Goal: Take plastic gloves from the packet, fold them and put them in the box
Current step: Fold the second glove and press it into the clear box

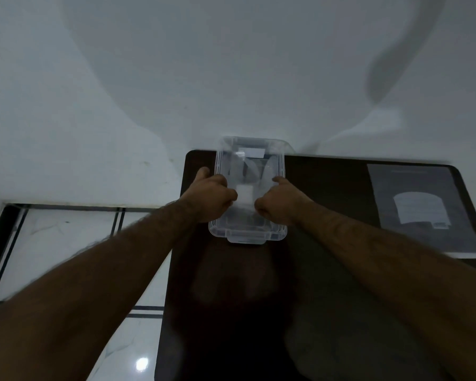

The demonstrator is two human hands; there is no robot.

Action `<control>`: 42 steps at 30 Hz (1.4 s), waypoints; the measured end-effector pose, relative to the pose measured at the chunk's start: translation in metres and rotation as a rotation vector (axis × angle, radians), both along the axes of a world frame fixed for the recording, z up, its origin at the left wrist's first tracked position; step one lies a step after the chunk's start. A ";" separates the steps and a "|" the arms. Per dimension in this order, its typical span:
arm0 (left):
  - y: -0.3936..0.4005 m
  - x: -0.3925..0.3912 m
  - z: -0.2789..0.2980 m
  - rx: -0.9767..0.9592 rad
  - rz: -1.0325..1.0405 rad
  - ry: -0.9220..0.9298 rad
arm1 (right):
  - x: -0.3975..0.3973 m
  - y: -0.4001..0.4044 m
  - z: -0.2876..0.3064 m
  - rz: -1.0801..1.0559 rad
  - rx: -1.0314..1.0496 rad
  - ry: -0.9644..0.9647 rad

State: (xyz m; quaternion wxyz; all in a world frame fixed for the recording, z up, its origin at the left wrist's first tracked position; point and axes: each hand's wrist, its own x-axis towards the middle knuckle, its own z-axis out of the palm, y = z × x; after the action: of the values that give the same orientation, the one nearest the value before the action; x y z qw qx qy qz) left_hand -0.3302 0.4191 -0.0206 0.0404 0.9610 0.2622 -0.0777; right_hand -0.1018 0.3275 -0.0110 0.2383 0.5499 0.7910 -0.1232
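A clear plastic box [248, 235] stands open on the dark table [231, 298], near its far edge. Both of my hands are over the box. My left hand [213, 198] is curled at the left rim, and my right hand [279, 202] is curled at the right side. Between their fingertips sits a small whitish folded glove [244, 196], pinched from both sides and low inside the box. More clear plastic lies crumpled in the far half of the box [252, 169]. The flat glove packet [412, 210] lies on the table at the right, apart from both hands.
A pale wall [231, 78] rises directly behind the table's far edge. White tiled floor with dark lines [66, 237] shows to the left of the table. My forearms cross the near part of the table.
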 end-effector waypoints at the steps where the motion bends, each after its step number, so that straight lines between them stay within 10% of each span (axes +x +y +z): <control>1: 0.000 0.001 0.000 -0.002 0.002 0.020 | -0.001 0.001 -0.002 0.002 -0.008 -0.001; 42: 0.001 0.020 0.021 -0.085 -0.271 0.469 | -0.025 0.023 -0.011 0.210 -0.214 -0.215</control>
State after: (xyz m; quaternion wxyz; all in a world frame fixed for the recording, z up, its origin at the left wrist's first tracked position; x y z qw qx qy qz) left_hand -0.3097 0.4199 0.0004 0.0080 0.9406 0.1301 -0.3136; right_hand -0.1267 0.3503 -0.0221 0.3903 0.4457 0.7964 -0.1215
